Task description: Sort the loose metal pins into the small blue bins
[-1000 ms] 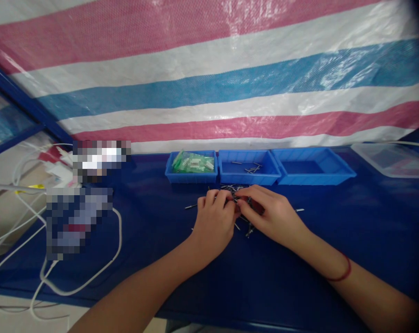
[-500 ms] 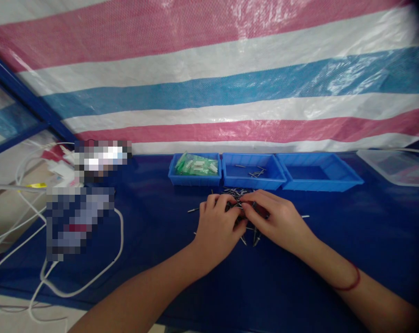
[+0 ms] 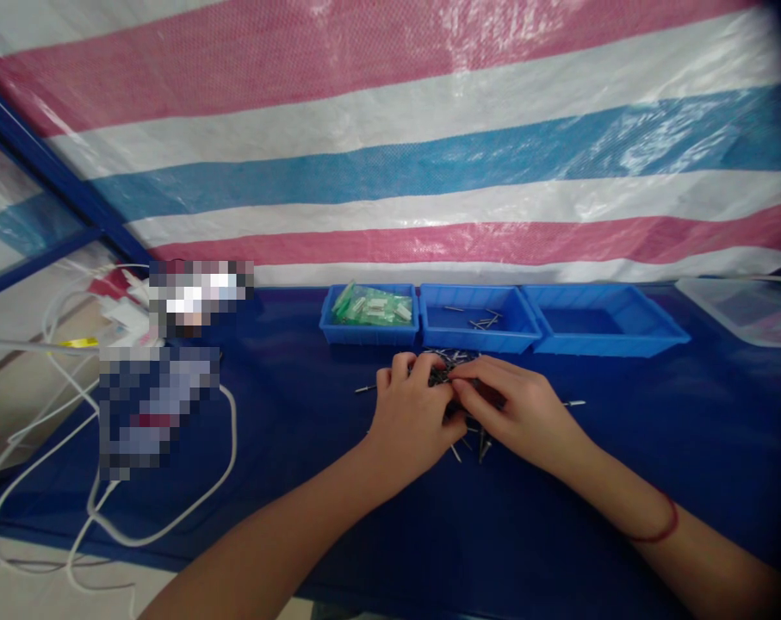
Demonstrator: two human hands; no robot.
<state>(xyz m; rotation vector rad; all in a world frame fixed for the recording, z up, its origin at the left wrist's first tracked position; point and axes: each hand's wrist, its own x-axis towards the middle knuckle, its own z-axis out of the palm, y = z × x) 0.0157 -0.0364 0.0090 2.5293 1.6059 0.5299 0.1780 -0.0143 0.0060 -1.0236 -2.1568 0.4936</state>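
Note:
A loose pile of thin metal blind rivets [image 3: 453, 355] lies on the blue table under my two hands. Over its left side my left hand [image 3: 411, 413] is bent, fingers curled down and thumb drawn in. My right hand [image 3: 516, 400] comes from the right, thumb and forefinger pinched together at the pile, close to the left fingers. Whatever the fingertips of either hand hold is hidden or too small to make out. Some pieces stick out below the hands, among them a thicker dark pointed one [image 3: 485, 448].
Behind the pile stand three blue bins: one with green-and-white packets [image 3: 374, 308], a middle bin [image 3: 480, 336] with several rivets, and a right bin [image 3: 613, 344]. A clear plastic lid [image 3: 745, 314] lies far right. White cables [image 3: 233, 430] and blurred items occupy the left.
The view has shifted slightly, so everything sits a little further right. Both hands stay at the pile, with only small finger movements.

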